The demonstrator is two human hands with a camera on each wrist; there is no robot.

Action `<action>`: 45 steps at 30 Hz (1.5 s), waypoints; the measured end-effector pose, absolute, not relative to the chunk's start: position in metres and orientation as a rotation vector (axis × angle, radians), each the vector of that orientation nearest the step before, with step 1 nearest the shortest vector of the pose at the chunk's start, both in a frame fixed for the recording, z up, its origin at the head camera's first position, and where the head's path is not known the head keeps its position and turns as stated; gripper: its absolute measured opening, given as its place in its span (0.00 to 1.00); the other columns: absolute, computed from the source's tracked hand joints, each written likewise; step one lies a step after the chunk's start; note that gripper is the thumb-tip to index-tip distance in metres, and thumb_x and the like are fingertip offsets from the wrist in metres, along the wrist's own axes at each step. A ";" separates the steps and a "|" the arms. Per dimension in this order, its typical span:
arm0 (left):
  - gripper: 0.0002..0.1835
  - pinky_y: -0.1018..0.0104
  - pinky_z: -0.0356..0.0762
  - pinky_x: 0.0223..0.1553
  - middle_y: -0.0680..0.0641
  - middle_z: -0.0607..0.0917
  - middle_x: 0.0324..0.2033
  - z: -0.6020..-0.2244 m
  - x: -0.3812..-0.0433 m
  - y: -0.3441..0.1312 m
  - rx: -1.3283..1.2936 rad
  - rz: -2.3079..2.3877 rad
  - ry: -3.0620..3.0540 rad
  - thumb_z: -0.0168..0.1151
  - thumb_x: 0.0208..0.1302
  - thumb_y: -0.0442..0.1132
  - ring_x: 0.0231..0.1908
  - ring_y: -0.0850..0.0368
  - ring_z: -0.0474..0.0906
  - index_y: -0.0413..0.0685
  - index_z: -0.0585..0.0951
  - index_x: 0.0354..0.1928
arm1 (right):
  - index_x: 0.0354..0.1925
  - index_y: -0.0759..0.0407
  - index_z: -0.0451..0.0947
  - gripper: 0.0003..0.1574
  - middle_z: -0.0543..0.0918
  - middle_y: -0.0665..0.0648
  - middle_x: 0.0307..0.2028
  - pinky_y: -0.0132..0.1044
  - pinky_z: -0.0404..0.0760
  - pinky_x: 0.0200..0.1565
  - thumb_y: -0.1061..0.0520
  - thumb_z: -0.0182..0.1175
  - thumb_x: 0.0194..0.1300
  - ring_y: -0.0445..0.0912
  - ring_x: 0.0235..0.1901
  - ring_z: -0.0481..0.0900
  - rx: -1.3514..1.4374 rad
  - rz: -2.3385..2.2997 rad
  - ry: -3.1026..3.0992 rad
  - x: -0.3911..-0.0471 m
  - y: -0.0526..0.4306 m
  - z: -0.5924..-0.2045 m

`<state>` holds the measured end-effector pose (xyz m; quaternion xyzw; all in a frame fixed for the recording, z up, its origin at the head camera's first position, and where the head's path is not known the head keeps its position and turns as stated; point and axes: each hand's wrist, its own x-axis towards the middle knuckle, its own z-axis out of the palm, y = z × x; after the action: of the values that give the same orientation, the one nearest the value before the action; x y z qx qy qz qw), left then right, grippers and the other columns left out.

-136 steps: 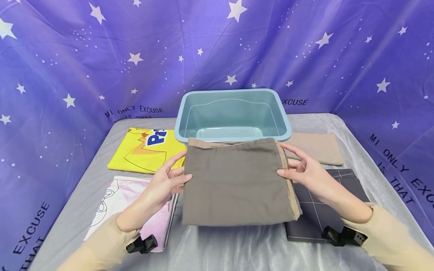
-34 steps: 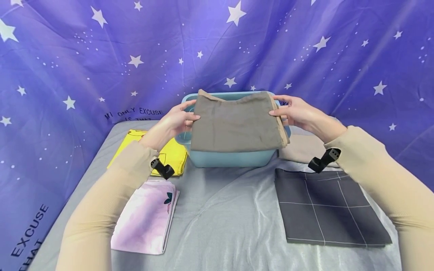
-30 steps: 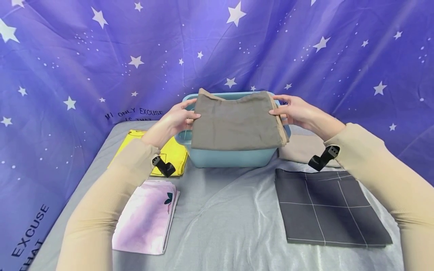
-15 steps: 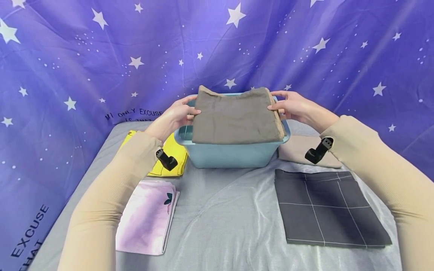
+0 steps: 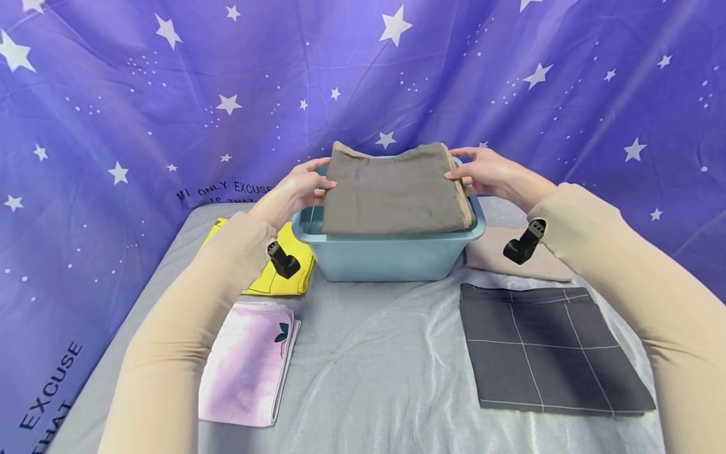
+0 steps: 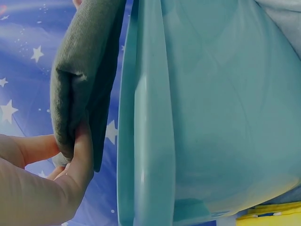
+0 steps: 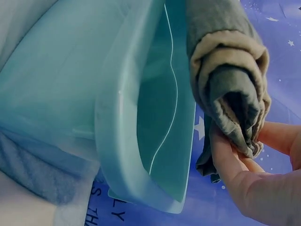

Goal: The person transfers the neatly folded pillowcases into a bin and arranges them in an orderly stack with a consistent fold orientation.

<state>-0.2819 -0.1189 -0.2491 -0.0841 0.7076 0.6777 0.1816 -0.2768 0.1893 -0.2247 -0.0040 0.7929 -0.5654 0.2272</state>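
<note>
A folded grey-brown cloth (image 5: 394, 195) with a tan edge hangs over the opening of a blue-green plastic basin (image 5: 388, 258). My left hand (image 5: 300, 189) pinches its left side between thumb and fingers, as the left wrist view shows with the folded edge (image 6: 70, 94). On the other side my right hand (image 5: 493, 175) grips the right edge, where rolled layers of grey and tan fabric (image 7: 230, 89) show in the right wrist view. The cloth stands above the basin's rim (image 7: 117, 108) and hides most of the inside.
Left of the basin lie a folded yellow cloth (image 5: 289, 265) and, nearer, a pink-white one (image 5: 246, 366). To the right are a folded beige cloth (image 5: 493, 252) and a dark grey checked one (image 5: 550, 347). A starry purple curtain (image 5: 363, 75) hangs behind.
Both hands have carried the grey-brown cloth from in front of the basin, forward to over its opening. In the last second it has shifted slightly farther back. The other cloths stay put.
</note>
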 end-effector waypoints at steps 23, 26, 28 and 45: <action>0.34 0.57 0.71 0.54 0.46 0.70 0.59 -0.260 -0.293 -0.119 -0.291 1.791 2.137 0.50 0.63 0.26 0.44 0.51 0.73 0.62 0.59 0.68 | 0.71 0.55 0.40 0.43 0.57 0.68 0.65 0.52 0.65 0.59 0.62 0.50 0.66 0.53 0.54 0.70 0.026 -1.475 2.250 -0.291 0.182 -0.236; 0.33 0.57 0.71 0.54 0.45 0.71 0.59 -0.261 -0.293 -0.119 -0.296 1.775 2.153 0.50 0.63 0.26 0.44 0.51 0.74 0.60 0.60 0.68 | 0.71 0.55 0.40 0.43 0.57 0.67 0.65 0.51 0.66 0.59 0.63 0.49 0.65 0.49 0.49 0.73 0.044 -1.486 2.237 -0.292 0.181 -0.238; 0.33 0.57 0.72 0.54 0.44 0.71 0.58 -0.262 -0.294 -0.119 -0.301 1.772 2.160 0.51 0.63 0.26 0.43 0.51 0.74 0.59 0.60 0.67 | 0.71 0.54 0.39 0.43 0.57 0.67 0.65 0.51 0.65 0.59 0.63 0.49 0.65 0.46 0.45 0.75 0.052 -1.495 2.222 -0.292 0.180 -0.238; 0.33 0.59 0.76 0.47 0.41 0.76 0.53 -0.274 -0.301 -0.118 -0.305 1.775 2.200 0.53 0.61 0.25 0.41 0.52 0.77 0.55 0.62 0.66 | 0.71 0.55 0.39 0.43 0.59 0.68 0.64 0.46 0.72 0.55 0.63 0.49 0.66 0.37 0.30 0.78 0.064 -1.448 2.250 -0.296 0.182 -0.243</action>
<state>-0.3011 -0.1176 -0.2735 -0.1061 0.7652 0.6173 0.1487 -0.2956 0.1816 -0.2433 0.0231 0.8181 -0.5264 0.2304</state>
